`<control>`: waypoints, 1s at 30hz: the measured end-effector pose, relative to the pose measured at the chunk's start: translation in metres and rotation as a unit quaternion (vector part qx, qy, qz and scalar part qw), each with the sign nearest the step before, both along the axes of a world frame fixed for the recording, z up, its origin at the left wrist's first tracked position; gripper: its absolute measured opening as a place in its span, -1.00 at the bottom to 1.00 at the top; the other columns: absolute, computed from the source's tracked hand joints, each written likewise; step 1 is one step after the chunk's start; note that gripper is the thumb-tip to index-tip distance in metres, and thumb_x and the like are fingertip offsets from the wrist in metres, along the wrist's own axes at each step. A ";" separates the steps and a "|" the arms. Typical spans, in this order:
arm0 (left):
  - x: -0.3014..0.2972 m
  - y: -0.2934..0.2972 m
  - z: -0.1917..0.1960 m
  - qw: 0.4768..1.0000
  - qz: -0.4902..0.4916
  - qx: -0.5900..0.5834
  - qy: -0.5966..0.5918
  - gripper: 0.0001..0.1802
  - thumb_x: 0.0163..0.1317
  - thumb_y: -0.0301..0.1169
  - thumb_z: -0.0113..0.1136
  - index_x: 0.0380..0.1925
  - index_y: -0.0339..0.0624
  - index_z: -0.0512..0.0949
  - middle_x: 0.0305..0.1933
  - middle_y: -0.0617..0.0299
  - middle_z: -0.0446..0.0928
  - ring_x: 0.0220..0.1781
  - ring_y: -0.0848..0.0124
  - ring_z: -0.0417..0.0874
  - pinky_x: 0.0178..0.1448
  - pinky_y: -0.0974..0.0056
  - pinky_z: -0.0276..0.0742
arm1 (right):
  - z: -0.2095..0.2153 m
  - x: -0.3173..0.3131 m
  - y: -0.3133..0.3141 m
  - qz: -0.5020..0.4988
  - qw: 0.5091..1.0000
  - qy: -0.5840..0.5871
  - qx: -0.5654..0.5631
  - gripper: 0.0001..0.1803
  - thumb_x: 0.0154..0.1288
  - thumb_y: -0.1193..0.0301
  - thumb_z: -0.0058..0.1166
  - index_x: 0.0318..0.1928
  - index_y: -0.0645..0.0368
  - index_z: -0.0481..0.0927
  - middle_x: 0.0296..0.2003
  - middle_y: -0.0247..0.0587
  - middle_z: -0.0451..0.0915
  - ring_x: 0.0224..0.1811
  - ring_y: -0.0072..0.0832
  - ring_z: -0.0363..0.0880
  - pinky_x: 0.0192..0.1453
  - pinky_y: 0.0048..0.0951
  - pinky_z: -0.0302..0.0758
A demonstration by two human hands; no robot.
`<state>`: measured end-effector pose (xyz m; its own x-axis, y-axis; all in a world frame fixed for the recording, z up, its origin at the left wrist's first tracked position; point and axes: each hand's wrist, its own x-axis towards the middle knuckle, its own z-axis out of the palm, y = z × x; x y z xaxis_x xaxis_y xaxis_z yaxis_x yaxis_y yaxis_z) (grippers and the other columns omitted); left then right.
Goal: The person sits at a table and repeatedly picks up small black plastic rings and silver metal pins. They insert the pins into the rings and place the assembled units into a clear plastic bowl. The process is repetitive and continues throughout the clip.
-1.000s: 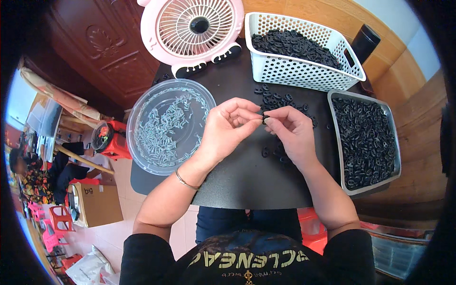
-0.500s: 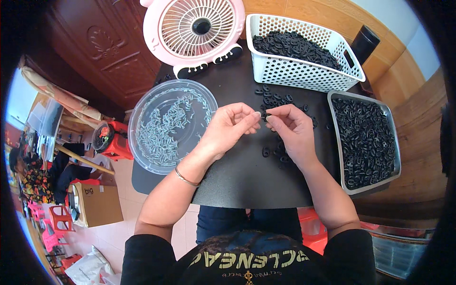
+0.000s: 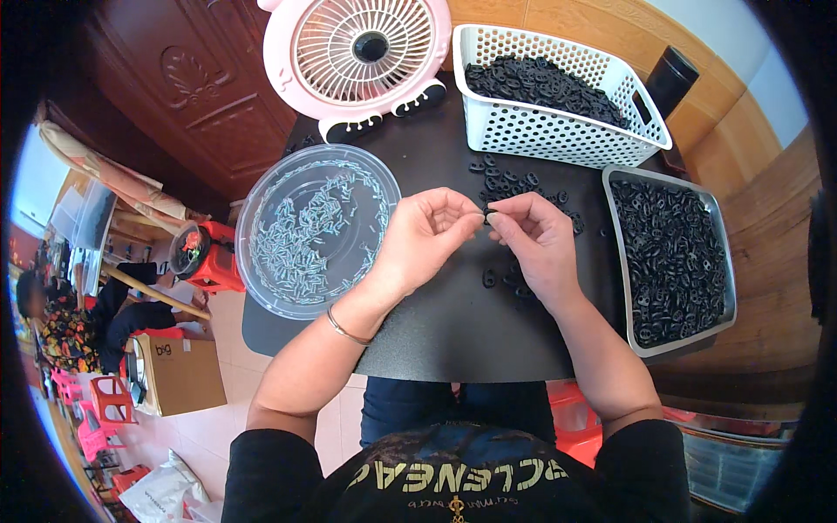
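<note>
My left hand (image 3: 425,240) and my right hand (image 3: 538,242) meet fingertip to fingertip over the black table (image 3: 453,322). Between them they pinch a small black plastic part (image 3: 488,214); which hand carries it I cannot tell for sure. Loose black parts (image 3: 514,187) lie scattered just beyond and under my right hand. To the left of my left hand stands a clear round tub (image 3: 314,228) holding several small pale metal pieces.
A white perforated basket (image 3: 558,131) full of black parts stands at the back right. A grey metal tray (image 3: 671,257) of black parts lies at the right. A pink fan (image 3: 357,52) stands at the back. A person sits far left by orange stools.
Both hands stay pressed together at the same spot; only the fingertips have shifted slightly around the small black part.
</note>
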<state>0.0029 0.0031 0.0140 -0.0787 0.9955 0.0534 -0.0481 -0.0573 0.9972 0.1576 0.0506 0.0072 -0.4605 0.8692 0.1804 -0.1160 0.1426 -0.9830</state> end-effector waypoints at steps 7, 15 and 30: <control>0.001 0.000 0.001 0.999 0.007 0.036 0.002 -0.90 0.10 -0.54 0.12 -0.36 -0.32 0.49 -0.43 0.30 0.52 -0.37 0.63 0.50 -0.27 0.55 0.41 | -0.003 -0.001 0.003 0.006 1.000 0.011 -0.011 -0.90 0.15 0.53 0.04 -0.29 0.27 0.51 -0.42 -0.32 0.53 -0.39 -0.67 0.50 -0.28 -0.64 0.48; -0.006 0.004 -0.002 0.999 -0.030 -0.008 0.008 -0.81 0.22 -0.36 0.02 -0.38 -0.28 0.49 -0.49 0.30 0.50 -0.42 0.62 0.46 -0.32 0.53 0.36 | -0.005 0.000 0.005 -0.011 1.000 0.016 0.007 -0.90 0.14 0.53 0.05 -0.29 0.26 0.50 -0.42 -0.33 0.53 -0.39 -0.66 0.50 -0.27 -0.65 0.44; 0.002 -0.002 0.000 0.983 0.030 0.060 0.173 -0.90 0.13 -0.50 0.09 -0.41 -0.33 0.50 -0.49 0.32 0.49 -0.47 0.61 0.45 -0.35 0.51 0.39 | -0.002 0.002 0.002 -0.001 1.000 -0.027 0.002 -0.90 0.14 0.52 0.04 -0.30 0.27 0.50 -0.44 -0.31 0.53 -0.42 -0.67 0.49 -0.29 -0.65 0.45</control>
<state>0.0049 0.0011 0.0144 -0.0937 0.9742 0.2051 0.3002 -0.1688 0.9388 0.1598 0.0523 0.0056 -0.4672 0.8697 0.1591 -0.0627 0.1469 -0.9872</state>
